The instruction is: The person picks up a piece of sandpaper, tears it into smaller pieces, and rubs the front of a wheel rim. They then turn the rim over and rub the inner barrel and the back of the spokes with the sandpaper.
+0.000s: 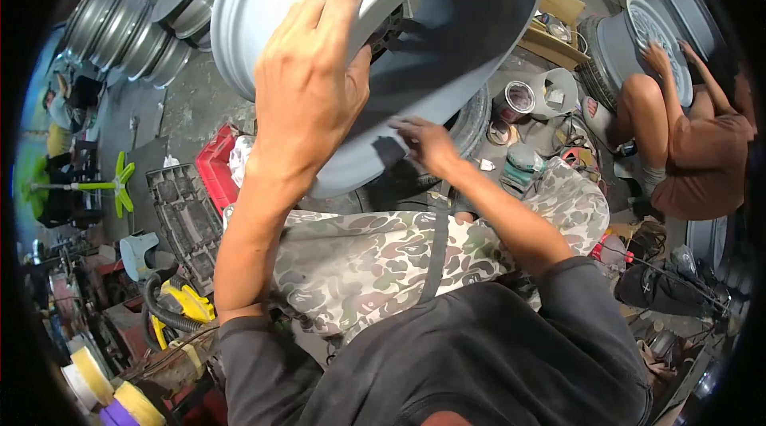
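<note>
The grey wheel rim (pixel 239 35) was tilted at twelve o'clock, its top cut off by the upper border. Its wide mouth faced the lower right, with the curved inner wall partly in shadow. The near edge came down close to the camouflage cloth (pixel 359 258) over the person's lap, and a tyre (pixel 477 127) lay just beyond that edge, towards one o'clock. Bare concrete floor (pixel 191 99) gave room at ten o'clock, bounded by a red crate (pixel 209 175) at nine and a stack of shiny rims (pixel 128 35) farther out at ten. Towards two o'clock, a paint can (pixel 519 97), a light bucket (pixel 556 91) and a cardboard box (pixel 554 47) crowded that side. At three o'clock a co-worker (pixel 702 163) sat with both hands on another grey rim (pixel 666 55), well apart from the person's own hands.

The left hand (pixel 311 67) lay over the near left lip of the wheel rim, fingers long and fairly close together, thumb held away towards the mouth. The right hand (pixel 427 147) was at the lower inner wall, fingers loosely spread and slightly bent, with no tool visible in it; whether its fingertips touched the metal could not be told.
</note>
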### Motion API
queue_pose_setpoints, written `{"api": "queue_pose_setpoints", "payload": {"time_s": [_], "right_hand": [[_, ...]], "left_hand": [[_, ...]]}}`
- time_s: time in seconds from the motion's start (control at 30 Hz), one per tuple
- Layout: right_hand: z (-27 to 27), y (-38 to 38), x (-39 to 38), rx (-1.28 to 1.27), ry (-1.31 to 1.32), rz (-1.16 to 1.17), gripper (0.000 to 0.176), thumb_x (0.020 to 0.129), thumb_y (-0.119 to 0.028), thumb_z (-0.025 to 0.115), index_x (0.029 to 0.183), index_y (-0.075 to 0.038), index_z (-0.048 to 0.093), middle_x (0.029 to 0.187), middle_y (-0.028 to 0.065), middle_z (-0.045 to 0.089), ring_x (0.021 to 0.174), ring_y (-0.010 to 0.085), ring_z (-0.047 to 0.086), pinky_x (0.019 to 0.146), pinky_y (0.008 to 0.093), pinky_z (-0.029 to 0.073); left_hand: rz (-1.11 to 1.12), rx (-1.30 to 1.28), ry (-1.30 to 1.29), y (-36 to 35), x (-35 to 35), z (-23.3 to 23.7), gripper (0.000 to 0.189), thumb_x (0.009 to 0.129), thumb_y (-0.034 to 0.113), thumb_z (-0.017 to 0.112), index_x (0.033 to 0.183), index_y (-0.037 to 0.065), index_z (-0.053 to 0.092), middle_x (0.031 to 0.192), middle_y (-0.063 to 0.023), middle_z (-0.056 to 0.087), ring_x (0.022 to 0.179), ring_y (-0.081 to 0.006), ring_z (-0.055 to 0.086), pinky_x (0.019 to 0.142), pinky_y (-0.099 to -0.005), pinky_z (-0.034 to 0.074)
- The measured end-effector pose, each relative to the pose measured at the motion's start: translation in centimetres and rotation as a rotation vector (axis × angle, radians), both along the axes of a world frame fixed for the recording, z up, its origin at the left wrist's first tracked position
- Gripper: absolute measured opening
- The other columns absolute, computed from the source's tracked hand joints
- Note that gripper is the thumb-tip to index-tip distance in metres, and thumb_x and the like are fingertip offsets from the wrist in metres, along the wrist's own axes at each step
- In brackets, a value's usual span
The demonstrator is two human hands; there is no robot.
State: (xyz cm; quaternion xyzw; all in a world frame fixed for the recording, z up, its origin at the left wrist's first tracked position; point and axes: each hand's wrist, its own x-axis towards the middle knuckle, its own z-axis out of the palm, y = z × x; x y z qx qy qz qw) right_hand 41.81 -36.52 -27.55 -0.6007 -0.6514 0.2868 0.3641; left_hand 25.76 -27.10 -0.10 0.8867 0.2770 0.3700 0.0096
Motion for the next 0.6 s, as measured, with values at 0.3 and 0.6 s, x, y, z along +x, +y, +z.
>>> {"api": "queue_pose_setpoints", "payload": {"time_s": [0.3,0.6], "right_hand": [[0.9,2.5,-10.6,0.115,0.265,0.035,0.027,0.095,-0.006,0.061,0.121,-0.003,0.069,0.125,0.0185,0.069,0.118,0.0354,0.066,0.102,0.0398,0.053],[1.4,13.2,20.1,0.222,-1.333,0.161,0.044,0.094,-0.012,0.049,0.137,-0.002,0.057,0.151,0.019,0.049,0.14,0.0297,0.047,0.124,0.0451,0.025]], "left_hand": [[0.231,0.028,0.05,7.3,-2.4,2.1,0.042,0.08,0.008,0.069,0.122,0.002,0.067,0.101,-0.0239,0.072,0.096,-0.04,0.071,0.084,-0.0399,0.055],[0.179,0.037,-0.103,12.2,-3.7,3.1,0.028,0.079,0.008,0.069,0.103,-0.006,0.065,0.082,-0.0279,0.063,0.076,-0.0429,0.061,0.071,-0.0419,0.05]]}}
